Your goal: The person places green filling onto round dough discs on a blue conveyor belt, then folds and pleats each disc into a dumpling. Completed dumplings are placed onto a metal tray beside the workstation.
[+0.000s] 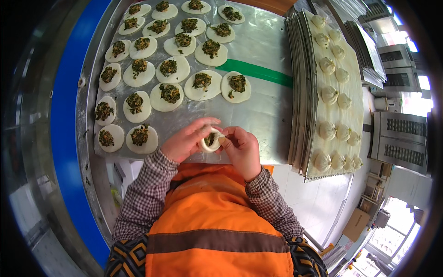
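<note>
Dough cup (212, 148), dark green filling showing at its mouth, held up on the person's side of the green strip (258, 72) on the metal bench (265, 108); left grip (185, 142) half-curled about its left side, right grip (243, 150) with thumb and fingers pinched together on its right rim, the 2 hands hiding part of the dough. Mostly left of the strip, filling-topped dough rounds (213, 93); at its right end, a tray stack (298, 92), shaped buns (329, 95) on top.
</note>
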Available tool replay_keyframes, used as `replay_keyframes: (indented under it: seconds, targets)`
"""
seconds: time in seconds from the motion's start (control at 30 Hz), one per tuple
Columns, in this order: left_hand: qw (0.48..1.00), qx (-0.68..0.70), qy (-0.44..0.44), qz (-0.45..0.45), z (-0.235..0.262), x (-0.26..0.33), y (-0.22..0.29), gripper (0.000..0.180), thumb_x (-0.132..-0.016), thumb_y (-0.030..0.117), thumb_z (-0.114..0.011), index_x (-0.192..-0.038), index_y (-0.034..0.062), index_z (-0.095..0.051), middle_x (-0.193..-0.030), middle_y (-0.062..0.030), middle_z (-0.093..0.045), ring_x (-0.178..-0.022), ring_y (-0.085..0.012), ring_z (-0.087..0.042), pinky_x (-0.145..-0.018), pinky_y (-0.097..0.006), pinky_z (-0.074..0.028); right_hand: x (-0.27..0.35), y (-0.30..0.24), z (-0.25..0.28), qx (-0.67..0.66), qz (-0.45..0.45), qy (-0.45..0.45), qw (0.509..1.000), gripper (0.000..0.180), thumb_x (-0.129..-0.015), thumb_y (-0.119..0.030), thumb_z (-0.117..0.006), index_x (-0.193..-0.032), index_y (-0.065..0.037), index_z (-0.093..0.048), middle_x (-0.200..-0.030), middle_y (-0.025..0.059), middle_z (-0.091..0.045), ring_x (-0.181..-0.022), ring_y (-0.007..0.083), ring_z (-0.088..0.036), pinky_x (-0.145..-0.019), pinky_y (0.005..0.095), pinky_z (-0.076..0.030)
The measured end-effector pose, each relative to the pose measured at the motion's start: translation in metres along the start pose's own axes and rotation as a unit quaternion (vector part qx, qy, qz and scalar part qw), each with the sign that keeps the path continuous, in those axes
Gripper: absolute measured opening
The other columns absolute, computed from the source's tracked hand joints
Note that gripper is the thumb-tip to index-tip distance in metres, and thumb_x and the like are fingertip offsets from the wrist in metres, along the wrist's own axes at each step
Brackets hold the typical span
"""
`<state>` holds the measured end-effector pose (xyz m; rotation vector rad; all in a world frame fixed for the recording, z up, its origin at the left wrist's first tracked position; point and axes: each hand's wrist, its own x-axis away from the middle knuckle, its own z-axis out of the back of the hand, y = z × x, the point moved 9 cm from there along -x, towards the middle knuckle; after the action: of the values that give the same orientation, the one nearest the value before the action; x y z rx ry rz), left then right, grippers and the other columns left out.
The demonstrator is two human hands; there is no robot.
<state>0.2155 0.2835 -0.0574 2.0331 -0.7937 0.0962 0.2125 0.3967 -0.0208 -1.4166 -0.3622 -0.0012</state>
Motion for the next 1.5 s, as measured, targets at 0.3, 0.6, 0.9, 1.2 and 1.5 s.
replay_keyframes:
  seconds: [0.3, 0.6, 0.9, 1.2, 1.5]
  targets:
    - [0.976, -0.095, 0.182, -0.073, 0.029, 0.005, -0.005, 0.066, -0.097, 0.06, -0.025, -0.095, 0.0043, -0.061, -0.075, -0.0028, -0.061, -0.06, -0.0097, -0.057, -0.048, -0.022, -0.044, 0.001, -0.03, -0.003, 0.118, 0.118, 0.024, 0.986, 0.019, -0.077, 0.003, -0.066, -0.095, 0.0, -0.06, -0.081, 0.0143, -0.064, -0.068, 0.027, -0.064, -0.06, 0.0306, -0.051]
    - [0.986, -0.102, 0.135, 0.017, 0.027, 0.003, -0.006, 0.072, -0.094, 0.065, -0.024, -0.096, 0.0035, -0.062, -0.07, -0.0026, -0.059, -0.053, -0.0096, -0.055, -0.043, -0.021, -0.041, 0.0, -0.004, -0.011, -0.087, -0.006, -0.011, 0.996, 0.02, -0.084, 0.003, -0.064, -0.102, 0.005, -0.058, -0.083, 0.0025, -0.062, -0.07, 0.0079, -0.058, -0.063, 0.0217, -0.05]
    - [0.988, -0.122, 0.089, -0.018, 0.024, 0.014, -0.003, 0.061, -0.096, 0.06, -0.031, -0.107, 0.0059, -0.059, -0.085, -0.0005, -0.06, -0.068, -0.0057, -0.055, -0.049, -0.019, -0.043, 0.015, -0.045, -0.016, 0.188, 0.212, 0.014, 0.959, 0.021, -0.082, 0.005, -0.064, -0.102, 0.004, -0.058, -0.084, 0.0041, -0.062, -0.069, 0.0095, -0.059, -0.061, 0.0221, -0.049]
    - [0.933, -0.243, 0.158, -0.212, 0.008, 0.027, 0.032, 0.067, -0.096, 0.061, -0.03, -0.097, 0.002, -0.06, -0.083, -0.0026, -0.06, -0.071, -0.0096, -0.056, -0.062, -0.024, -0.046, 0.015, -0.048, -0.013, 0.199, 0.223, 0.03, 0.954, 0.024, -0.077, 0.003, -0.066, -0.1, 0.001, -0.06, -0.078, 0.0041, -0.061, -0.063, 0.0103, -0.058, -0.056, 0.024, -0.047]
    - [0.931, -0.216, 0.116, -0.269, -0.011, 0.028, 0.042, 0.071, -0.093, 0.066, -0.026, -0.1, 0.0022, -0.058, -0.089, -0.0039, -0.061, -0.081, -0.0112, -0.057, -0.071, -0.024, -0.046, 0.011, -0.008, -0.008, -0.088, -0.012, 0.013, 0.996, 0.021, -0.077, 0.003, -0.066, -0.097, 0.0, -0.06, -0.078, 0.0031, -0.062, -0.067, 0.0098, -0.061, -0.057, 0.0258, -0.048]
